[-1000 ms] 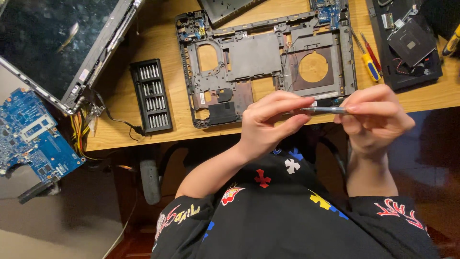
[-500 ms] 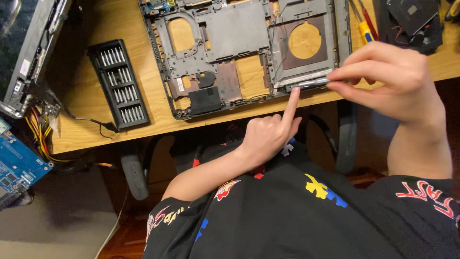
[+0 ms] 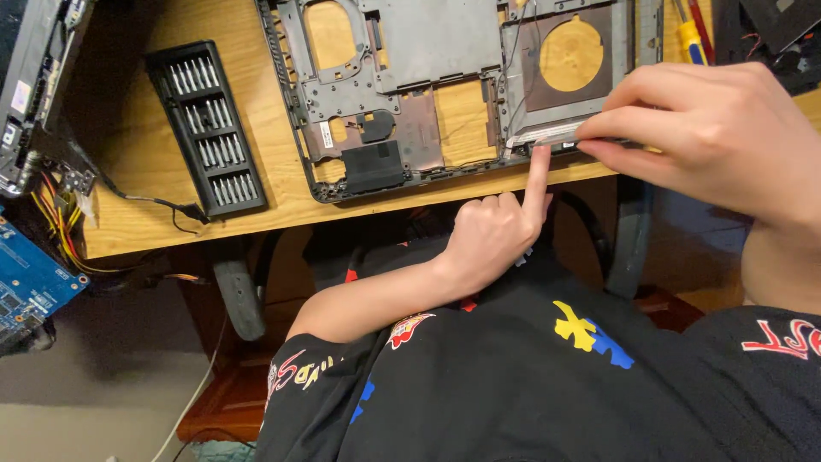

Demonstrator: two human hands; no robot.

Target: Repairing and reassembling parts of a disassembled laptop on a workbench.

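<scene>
A grey laptop base frame [image 3: 428, 43] with cut-outs lies on the wooden desk [image 3: 171, 214]. My right hand [image 3: 727, 128] pinches a slim silver screwdriver [image 3: 547, 135] held level along the frame's near right edge. My left hand [image 3: 492, 231] is mostly curled, and its raised index fingertip touches that same edge just below the tool's tip. Both hands meet at the frame's front right corner.
A black case of screwdriver bits [image 3: 205, 124] lies open left of the frame. Yellow and red screwdrivers [image 3: 693, 38] rest at the top right. Another opened device [image 3: 34, 85] with loose wires [image 3: 51, 218] and a blue circuit board [image 3: 30, 274] sits at the far left.
Both hands rose from my lap to the frame's front edge. My left hand let go of the screwdriver and now points one finger at the edge.
</scene>
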